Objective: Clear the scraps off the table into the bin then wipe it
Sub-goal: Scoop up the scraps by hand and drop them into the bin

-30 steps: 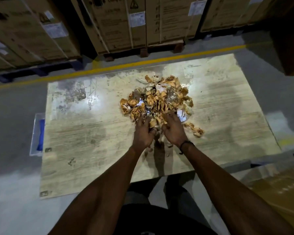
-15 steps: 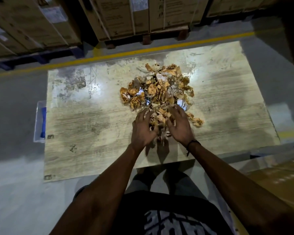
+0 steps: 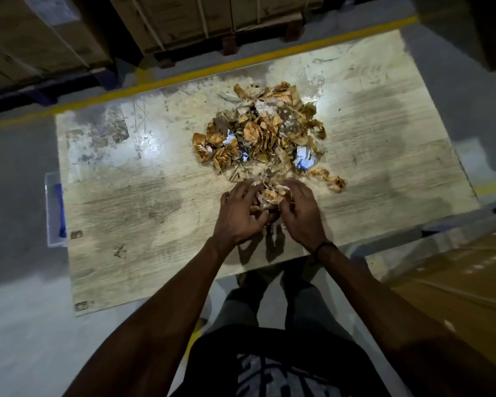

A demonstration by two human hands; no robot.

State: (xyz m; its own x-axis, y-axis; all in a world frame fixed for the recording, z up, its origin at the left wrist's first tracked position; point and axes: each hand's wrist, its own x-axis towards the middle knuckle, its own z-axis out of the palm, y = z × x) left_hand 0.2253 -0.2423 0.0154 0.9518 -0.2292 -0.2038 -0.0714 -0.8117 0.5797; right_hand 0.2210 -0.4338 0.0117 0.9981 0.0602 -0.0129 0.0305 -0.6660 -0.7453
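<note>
Bin (image 3: pixel 53 207) mostly hidden behind table (image 3: pixel 132 213) edge

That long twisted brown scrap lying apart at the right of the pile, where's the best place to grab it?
Grip the twisted brown scrap near its middle, where the strip narrows. Come from above with the right hand, which is nearest. It lies flat on the table, clear of the main pile, so a top pinch across its width should lift it. Both hands now hold other scraps.
</note>
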